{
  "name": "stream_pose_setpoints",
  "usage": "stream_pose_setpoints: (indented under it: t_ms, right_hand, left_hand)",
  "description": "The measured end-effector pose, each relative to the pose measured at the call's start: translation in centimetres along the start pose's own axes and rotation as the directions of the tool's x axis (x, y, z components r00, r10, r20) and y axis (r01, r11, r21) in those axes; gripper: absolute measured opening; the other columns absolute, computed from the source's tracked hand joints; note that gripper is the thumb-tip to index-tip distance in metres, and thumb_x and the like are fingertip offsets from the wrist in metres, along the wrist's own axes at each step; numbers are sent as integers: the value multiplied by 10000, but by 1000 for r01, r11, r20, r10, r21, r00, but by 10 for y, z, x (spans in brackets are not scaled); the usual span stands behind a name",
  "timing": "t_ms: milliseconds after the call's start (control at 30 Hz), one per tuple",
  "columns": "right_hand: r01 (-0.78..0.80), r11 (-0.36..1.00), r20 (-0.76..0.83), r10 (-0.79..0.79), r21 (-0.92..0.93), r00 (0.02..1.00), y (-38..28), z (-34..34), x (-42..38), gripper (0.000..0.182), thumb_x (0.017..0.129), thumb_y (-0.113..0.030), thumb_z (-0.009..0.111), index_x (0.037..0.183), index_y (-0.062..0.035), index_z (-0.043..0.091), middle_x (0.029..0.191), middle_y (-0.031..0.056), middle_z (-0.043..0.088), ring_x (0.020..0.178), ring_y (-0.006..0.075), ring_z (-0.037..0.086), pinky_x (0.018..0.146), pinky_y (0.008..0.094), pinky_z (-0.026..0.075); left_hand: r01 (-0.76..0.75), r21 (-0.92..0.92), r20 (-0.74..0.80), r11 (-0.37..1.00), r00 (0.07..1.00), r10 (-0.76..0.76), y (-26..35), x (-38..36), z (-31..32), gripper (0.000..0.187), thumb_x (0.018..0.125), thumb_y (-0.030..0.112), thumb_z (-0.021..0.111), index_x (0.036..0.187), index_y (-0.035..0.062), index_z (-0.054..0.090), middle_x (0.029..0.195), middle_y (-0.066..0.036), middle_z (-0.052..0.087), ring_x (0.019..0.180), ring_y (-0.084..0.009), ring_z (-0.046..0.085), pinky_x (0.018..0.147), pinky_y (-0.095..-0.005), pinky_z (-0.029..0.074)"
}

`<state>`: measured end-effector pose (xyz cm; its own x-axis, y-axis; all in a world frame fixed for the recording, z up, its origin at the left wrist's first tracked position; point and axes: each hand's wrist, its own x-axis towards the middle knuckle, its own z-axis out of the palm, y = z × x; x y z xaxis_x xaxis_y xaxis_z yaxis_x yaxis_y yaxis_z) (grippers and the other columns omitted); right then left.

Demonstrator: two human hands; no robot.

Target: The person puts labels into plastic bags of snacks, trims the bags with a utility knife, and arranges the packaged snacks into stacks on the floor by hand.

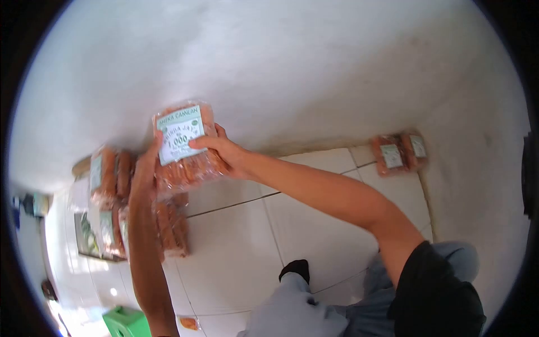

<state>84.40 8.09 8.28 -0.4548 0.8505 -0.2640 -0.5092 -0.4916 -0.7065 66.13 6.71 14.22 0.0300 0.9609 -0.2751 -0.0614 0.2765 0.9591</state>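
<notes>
Head view: both hands are engaged on one clear-wrapped pack (190,169) of orange-brown pieces. The pack is raised off the floor (233,241), slightly tilted, with the pale wall (314,73) behind it; contact with the wall cannot be determined. Its face bears a green-and-white label (178,135) marked "1.000".

The left hand (147,163) has its grip closed on the pack's left edge. The right hand (225,151) has its grip closed on the opposite edge, thumb over the label's border, other fingers largely hidden behind.

Beside and below the left hand, similar packs stand in a stack (104,175) near the wall, partly screened by the left forearm. Well apart on the far right, two labelled packs (391,155) sit side by side in the corner. Near the lower edge, a small packet (188,323) lies on the floor tiles, near a green stool (126,321) cut off by the frame. A black-socked foot (295,271) rests on the tiles.
</notes>
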Motion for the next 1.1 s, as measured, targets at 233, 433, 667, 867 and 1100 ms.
stream_pose_setpoints:
  t_ms: [233, 433, 667, 867, 1100]
  right_hand:
    - [205, 894, 77, -191, -398, 979, -110, -142, -169, 651, 894, -225, 613, 1428, -68, 276, 1278, 91, 504, 1181, 150, 497, 918, 299, 492]
    - [-16, 977, -297, -49, -214, 954, -192, -258, -318, 528, 897, -285, 608, 1322, -7, 464, 1217, 133, 586, 1110, 208, 588, 916, 333, 521]
    - [147, 989, -528, -143, -34, 837, -199, -393, -393, 567, 867, -289, 645, 1308, 22, 473, 1226, 157, 591, 1093, 238, 606, 949, 377, 517]
    - [146, 973, -628, -227, -179, 744, -199, -494, -424, 580, 843, -324, 690, 1270, 26, 513, 1193, 152, 601, 1057, 226, 609, 929, 350, 512]
    - [24, 866, -715, -427, -499, 554, -198, -536, -428, 620, 815, -391, 722, 1227, 40, 554, 1115, 132, 630, 1001, 198, 610, 840, 328, 507]
  left_hand:
    - [158, 10, 529, 987, 837, -139, -92, 41, 184, 906, 792, 784, 496, 1328, 56, 426, 1207, -95, 524, 1181, -245, 482, 909, -494, 446]
    - [418, 32, 473, 908, 794, -383, -93, 10, 398, 940, 852, 805, 274, 1390, 45, 397, 1332, -157, 491, 1226, -277, 482, 908, -432, 456]
    - [396, 142, 542, 907, 736, -406, -197, 32, 553, 707, 978, 594, 320, 1372, 13, 399, 1279, -183, 529, 1114, -307, 563, 908, -453, 472]
    - [73, 109, 364, 991, 925, -108, -255, 31, 599, 705, 987, 547, 343, 1241, -89, 513, 1146, -176, 606, 1030, -258, 592, 888, -361, 464]
    - [82, 222, 106, 972, 989, -108, -284, 18, 626, 752, 947, 595, 396, 1260, -78, 517, 1268, -238, 545, 1100, -316, 570, 915, -370, 459]
